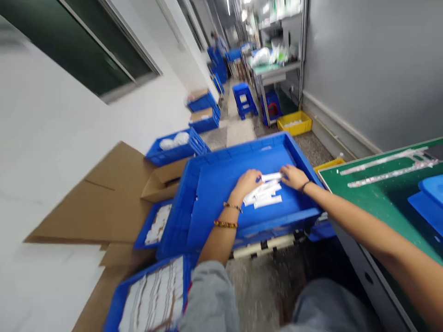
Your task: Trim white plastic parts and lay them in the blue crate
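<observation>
A large blue plastic tray point(221, 170) lies in front of me, with a small group of flat white strips point(266, 196) on its floor. My left hand point(248, 182) is at the left end of the topmost white strip point(272, 177), its fingers curled in against it. At the other end of that strip is my right hand point(292, 177), thumb and fingers closed on it. The strip lies level along the far side of the group. Slight blur hides any print on the strips.
On the left stand a blue crate point(116, 295) packed with white pieces, a smaller blue bin point(141, 237) and cardboard sheets point(104, 198). A green-topped table point(387, 203) borders my right. Beyond the tray are a blue stool point(244, 99), a yellow bin point(299, 127) and a distant person point(219, 44).
</observation>
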Action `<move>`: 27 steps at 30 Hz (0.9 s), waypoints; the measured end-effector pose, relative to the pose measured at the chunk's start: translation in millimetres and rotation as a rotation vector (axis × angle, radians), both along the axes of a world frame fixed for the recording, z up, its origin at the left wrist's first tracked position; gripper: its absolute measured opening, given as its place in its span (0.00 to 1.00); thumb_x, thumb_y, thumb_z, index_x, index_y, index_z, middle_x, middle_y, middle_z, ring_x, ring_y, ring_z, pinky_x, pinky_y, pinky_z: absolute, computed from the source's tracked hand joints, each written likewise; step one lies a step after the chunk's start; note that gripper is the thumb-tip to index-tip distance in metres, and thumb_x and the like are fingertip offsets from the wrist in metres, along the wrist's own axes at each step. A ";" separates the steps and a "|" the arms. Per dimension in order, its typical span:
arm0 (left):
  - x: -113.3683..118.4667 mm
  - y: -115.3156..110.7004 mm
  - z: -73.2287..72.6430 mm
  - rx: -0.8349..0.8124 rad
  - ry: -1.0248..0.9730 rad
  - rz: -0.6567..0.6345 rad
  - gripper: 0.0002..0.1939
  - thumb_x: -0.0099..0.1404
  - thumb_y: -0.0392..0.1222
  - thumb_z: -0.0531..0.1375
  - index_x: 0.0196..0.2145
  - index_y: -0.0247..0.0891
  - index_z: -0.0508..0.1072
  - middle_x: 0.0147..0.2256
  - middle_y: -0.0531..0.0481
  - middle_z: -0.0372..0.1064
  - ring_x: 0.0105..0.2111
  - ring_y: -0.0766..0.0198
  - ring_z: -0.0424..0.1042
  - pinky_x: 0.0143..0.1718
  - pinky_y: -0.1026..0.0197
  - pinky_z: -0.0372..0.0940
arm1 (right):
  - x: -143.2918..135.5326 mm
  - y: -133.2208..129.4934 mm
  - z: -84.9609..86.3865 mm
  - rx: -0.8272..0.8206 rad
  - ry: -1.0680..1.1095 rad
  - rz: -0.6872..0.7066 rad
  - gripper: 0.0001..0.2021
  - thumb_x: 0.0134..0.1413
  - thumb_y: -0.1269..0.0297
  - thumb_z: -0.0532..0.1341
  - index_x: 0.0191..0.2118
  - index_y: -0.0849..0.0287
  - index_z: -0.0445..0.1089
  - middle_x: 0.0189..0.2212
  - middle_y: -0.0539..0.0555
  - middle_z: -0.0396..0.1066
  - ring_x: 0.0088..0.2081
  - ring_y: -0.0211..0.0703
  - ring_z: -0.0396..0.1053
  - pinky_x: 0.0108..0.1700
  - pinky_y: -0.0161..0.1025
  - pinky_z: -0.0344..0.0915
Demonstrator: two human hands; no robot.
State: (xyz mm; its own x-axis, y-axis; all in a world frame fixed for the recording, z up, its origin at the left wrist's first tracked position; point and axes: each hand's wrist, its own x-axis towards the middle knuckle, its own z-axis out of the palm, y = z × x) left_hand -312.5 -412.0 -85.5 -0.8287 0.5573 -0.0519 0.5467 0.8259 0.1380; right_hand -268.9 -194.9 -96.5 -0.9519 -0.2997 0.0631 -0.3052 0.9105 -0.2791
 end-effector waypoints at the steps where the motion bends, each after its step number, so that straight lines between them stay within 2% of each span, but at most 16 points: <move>1: -0.9 2.2 -0.7 0.029 -0.011 0.004 0.11 0.69 0.44 0.61 0.44 0.33 0.72 0.43 0.47 0.71 0.43 0.60 0.72 0.47 0.52 0.70 | -1.6 3.1 1.0 0.003 -0.011 -0.006 0.14 0.66 0.59 0.60 0.52 0.61 0.69 0.49 0.57 0.70 0.48 0.46 0.71 0.49 0.49 0.71; 4: -10.6 7.0 -7.6 0.109 -0.055 0.011 0.12 0.67 0.38 0.59 0.47 0.28 0.72 0.43 0.46 0.71 0.46 0.59 0.69 0.52 0.52 0.64 | -17.4 8.2 -8.0 0.028 -0.074 -0.028 0.14 0.66 0.67 0.57 0.54 0.68 0.68 0.51 0.63 0.68 0.53 0.48 0.67 0.56 0.49 0.65; 6: -17.8 8.3 -12.7 0.130 -0.078 -0.020 0.16 0.68 0.39 0.54 0.46 0.22 0.73 0.41 0.47 0.69 0.49 0.57 0.67 0.54 0.50 0.60 | -29.6 9.0 -18.6 0.041 -0.104 -0.031 0.16 0.66 0.69 0.55 0.55 0.70 0.67 0.54 0.65 0.67 0.56 0.49 0.65 0.59 0.47 0.61; 8: -20.8 9.0 -14.7 0.144 -0.091 -0.057 0.23 0.70 0.42 0.47 0.44 0.16 0.72 0.39 0.48 0.67 0.52 0.56 0.65 0.53 0.49 0.56 | -37.9 9.4 -26.4 0.048 -0.082 -0.010 0.18 0.65 0.69 0.51 0.54 0.77 0.67 0.53 0.65 0.68 0.55 0.50 0.65 0.57 0.45 0.59; 10: -19.2 9.8 -13.9 0.130 -0.053 -0.061 0.20 0.68 0.42 0.49 0.43 0.23 0.75 0.37 0.49 0.68 0.50 0.59 0.67 0.52 0.53 0.59 | -42.4 9.6 -29.9 0.054 -0.054 0.005 0.20 0.63 0.69 0.50 0.52 0.79 0.69 0.51 0.63 0.69 0.54 0.51 0.66 0.55 0.44 0.59; 12: -15.7 10.6 -12.2 0.094 -0.005 -0.036 0.12 0.65 0.39 0.56 0.41 0.35 0.77 0.37 0.49 0.72 0.46 0.60 0.68 0.49 0.56 0.64 | -44.9 9.2 -30.5 0.060 -0.046 0.003 0.18 0.61 0.69 0.54 0.52 0.73 0.71 0.49 0.61 0.71 0.53 0.50 0.67 0.55 0.44 0.60; 14: -13.2 11.3 -11.1 0.065 0.015 -0.009 0.09 0.63 0.36 0.58 0.40 0.40 0.77 0.38 0.47 0.73 0.45 0.58 0.68 0.48 0.56 0.67 | -47.0 8.2 -29.9 0.067 -0.045 0.001 0.15 0.58 0.69 0.59 0.51 0.64 0.72 0.48 0.61 0.73 0.50 0.50 0.67 0.54 0.46 0.62; 20: -11.7 12.4 -8.3 0.010 -0.041 0.017 0.12 0.63 0.34 0.58 0.44 0.34 0.77 0.40 0.46 0.74 0.49 0.53 0.70 0.51 0.49 0.68 | -50.9 6.3 -24.6 0.103 0.007 0.051 0.15 0.57 0.68 0.57 0.50 0.54 0.73 0.44 0.56 0.73 0.46 0.50 0.67 0.54 0.47 0.63; 24: -10.5 13.7 -6.2 -0.004 -0.086 0.000 0.14 0.63 0.30 0.58 0.46 0.27 0.76 0.41 0.44 0.74 0.52 0.50 0.70 0.54 0.47 0.66 | -51.3 7.6 -18.9 0.109 -0.006 0.073 0.16 0.57 0.67 0.58 0.50 0.57 0.72 0.45 0.55 0.73 0.49 0.50 0.67 0.58 0.51 0.61; 27: -12.0 14.2 -8.3 -0.025 -0.120 -0.012 0.15 0.64 0.30 0.57 0.47 0.24 0.75 0.40 0.47 0.72 0.53 0.48 0.70 0.56 0.46 0.63 | -50.0 7.7 -14.7 0.123 -0.023 0.090 0.15 0.58 0.66 0.57 0.49 0.50 0.73 0.47 0.53 0.72 0.53 0.51 0.65 0.61 0.51 0.61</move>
State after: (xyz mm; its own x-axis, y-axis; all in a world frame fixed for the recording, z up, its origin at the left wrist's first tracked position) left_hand -324.5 -397.8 -93.8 -0.8090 0.5643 -0.1644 0.5373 0.8234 0.1826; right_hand -318.9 -187.2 -111.2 -0.9218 -0.3877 -0.0009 -0.3816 0.9077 -0.1746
